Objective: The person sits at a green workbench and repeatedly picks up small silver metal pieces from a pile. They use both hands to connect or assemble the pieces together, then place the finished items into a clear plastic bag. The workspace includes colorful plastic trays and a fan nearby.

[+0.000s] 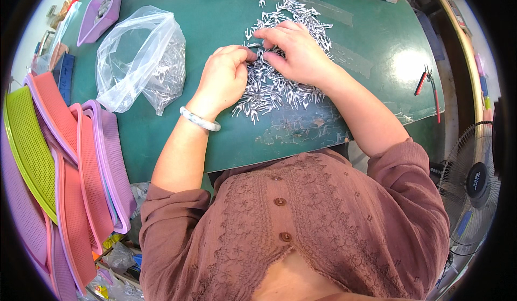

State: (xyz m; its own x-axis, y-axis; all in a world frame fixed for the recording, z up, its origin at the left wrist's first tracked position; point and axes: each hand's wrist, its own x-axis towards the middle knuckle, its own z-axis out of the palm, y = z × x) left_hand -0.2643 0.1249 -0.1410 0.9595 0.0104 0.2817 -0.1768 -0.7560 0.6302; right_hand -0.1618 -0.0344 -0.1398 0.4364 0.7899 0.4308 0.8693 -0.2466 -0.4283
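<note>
A heap of small silver forked metal pieces (277, 93) lies spread on the green table mat (215, 10). At the heap's left edge is my left hand (226, 72), fingers bent and pressed together at the tips, with a pale marbled bangle (199, 119) on its wrist. My right hand (299, 53) rests over the middle of the heap, thumb and fingers curled toward the left fingertips. Both hands seem to pinch something small between them, but the fingers hide what it is. Left of my left hand stands a clear plastic bag (164, 67) with more silver pieces inside.
A purple basket (89, 23) with grey pieces sits at the far left. Stacked pink, purple and green perforated baskets (81, 166) crowd the table's left side. Red-handled pliers (428, 83) lie near the right edge. A fan (468, 188) stands at the lower right.
</note>
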